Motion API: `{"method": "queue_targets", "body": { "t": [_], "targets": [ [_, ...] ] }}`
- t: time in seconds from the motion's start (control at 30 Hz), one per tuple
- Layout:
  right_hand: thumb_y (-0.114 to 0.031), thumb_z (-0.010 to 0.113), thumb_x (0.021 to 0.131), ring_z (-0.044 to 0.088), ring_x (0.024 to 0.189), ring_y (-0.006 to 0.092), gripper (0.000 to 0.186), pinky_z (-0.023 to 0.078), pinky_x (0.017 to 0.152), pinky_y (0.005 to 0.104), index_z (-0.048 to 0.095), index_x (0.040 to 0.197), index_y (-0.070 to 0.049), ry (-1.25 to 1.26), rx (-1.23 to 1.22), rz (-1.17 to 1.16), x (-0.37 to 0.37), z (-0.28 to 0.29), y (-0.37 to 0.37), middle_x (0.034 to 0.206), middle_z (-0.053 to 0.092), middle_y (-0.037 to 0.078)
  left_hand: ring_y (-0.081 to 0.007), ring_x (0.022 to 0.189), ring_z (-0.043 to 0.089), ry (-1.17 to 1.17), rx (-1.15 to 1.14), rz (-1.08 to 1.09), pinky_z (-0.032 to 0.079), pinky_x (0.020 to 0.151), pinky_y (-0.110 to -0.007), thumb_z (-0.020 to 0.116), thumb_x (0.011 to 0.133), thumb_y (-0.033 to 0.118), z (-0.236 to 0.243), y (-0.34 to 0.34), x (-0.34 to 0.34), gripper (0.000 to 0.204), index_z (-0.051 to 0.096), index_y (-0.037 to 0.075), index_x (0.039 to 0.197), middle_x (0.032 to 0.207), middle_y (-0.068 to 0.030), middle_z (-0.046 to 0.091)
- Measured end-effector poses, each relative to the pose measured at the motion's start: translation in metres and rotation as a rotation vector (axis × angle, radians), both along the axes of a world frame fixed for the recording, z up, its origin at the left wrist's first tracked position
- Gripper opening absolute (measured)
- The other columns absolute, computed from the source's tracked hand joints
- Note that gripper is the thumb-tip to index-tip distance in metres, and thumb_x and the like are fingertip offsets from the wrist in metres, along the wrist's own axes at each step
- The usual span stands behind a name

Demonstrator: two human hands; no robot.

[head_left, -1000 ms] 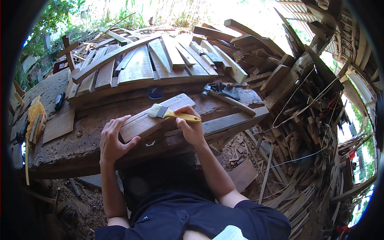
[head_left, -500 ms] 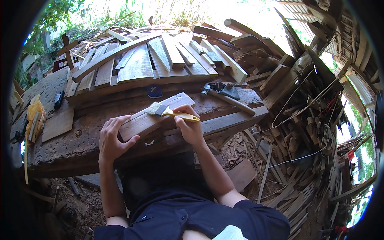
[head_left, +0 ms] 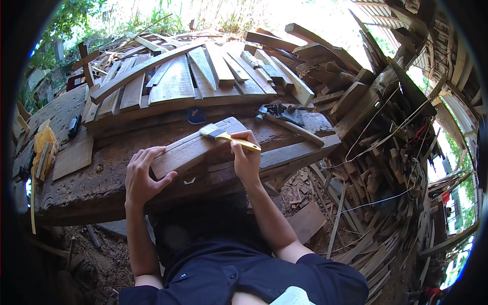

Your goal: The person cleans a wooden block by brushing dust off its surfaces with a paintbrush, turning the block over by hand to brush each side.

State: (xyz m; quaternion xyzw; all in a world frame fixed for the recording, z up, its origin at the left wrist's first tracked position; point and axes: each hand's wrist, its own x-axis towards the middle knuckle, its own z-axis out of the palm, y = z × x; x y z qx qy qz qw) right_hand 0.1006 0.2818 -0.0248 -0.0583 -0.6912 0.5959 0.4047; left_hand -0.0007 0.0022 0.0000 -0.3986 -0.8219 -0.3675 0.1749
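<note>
A thick wooden block (head_left: 185, 152) lies slantwise on the heavy, worn workbench (head_left: 117, 168), its far end up to the right. My left hand (head_left: 144, 173) grips the block's near left end, thumb on the front side and fingers over the far edge. In my right hand (head_left: 245, 156) is a paintbrush (head_left: 221, 135) with a yellow handle and pale bristles. Its bristles rest on the block's top face, toward the right end.
Beyond the block sit a hammer (head_left: 295, 129), a dark pouch (head_left: 291, 116) and a small blue item (head_left: 195, 116). Planks (head_left: 173, 84) line the back. At left are a yellow plastic bag (head_left: 44, 145) and a flat board (head_left: 73, 158). Scrap wood (head_left: 376, 147) is heaped at right.
My right hand has slid the paintbrush a little to the right and away along the block's top. My left hand and the block have stayed in place.
</note>
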Motion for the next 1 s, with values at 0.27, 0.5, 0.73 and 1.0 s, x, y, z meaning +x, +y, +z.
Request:
{"method": "queue_targets", "body": {
  "t": [0.27,0.5,0.73,1.0],
  "targets": [
    [-0.005,0.063,0.096,0.062,0.078,0.0064,0.015,0.051,0.072,0.0243,0.070,0.108,0.001,-0.067,0.089,0.090,0.001,0.003,0.036,0.086,0.068,0.004,-0.0332,0.114,0.069,0.002,-0.024,0.005,0.052,0.102,-0.046,0.089,0.075,0.039,0.000,-0.002,0.000,0.060,0.070,0.009,0.124,0.121,-0.0109,0.075],
    [-0.006,0.063,0.097,0.064,0.078,0.0110,0.016,0.052,0.073,0.0278,0.068,0.109,0.003,-0.235,0.198,0.338,0.018,0.024,0.025,0.086,0.068,0.006,-0.0346,0.117,0.067,0.025,0.007,-0.043,0.052,0.104,-0.046,0.088,0.075,0.036,-0.008,-0.007,-0.007,0.062,0.069,0.009,0.127,0.125,-0.0111,0.074],
    [-0.004,0.064,0.093,0.066,0.078,0.0114,0.018,0.054,0.074,0.0276,0.067,0.110,0.002,-0.161,0.168,0.397,0.016,0.016,0.055,0.089,0.070,0.008,-0.0327,0.117,0.068,-0.018,-0.018,-0.028,0.052,0.104,-0.046,0.088,0.076,0.039,-0.008,-0.011,-0.008,0.063,0.069,0.009,0.128,0.126,-0.0115,0.074],
    [-0.002,0.057,0.089,0.064,0.078,0.0135,0.023,0.052,0.075,0.0274,0.067,0.109,0.003,-0.103,0.065,0.457,0.017,0.014,0.064,0.089,0.068,0.009,-0.0331,0.118,0.068,-0.005,-0.028,-0.044,0.051,0.106,-0.046,0.088,0.077,0.040,-0.009,-0.008,-0.010,0.064,0.069,0.009,0.129,0.126,-0.0114,0.074]
  ]
}}
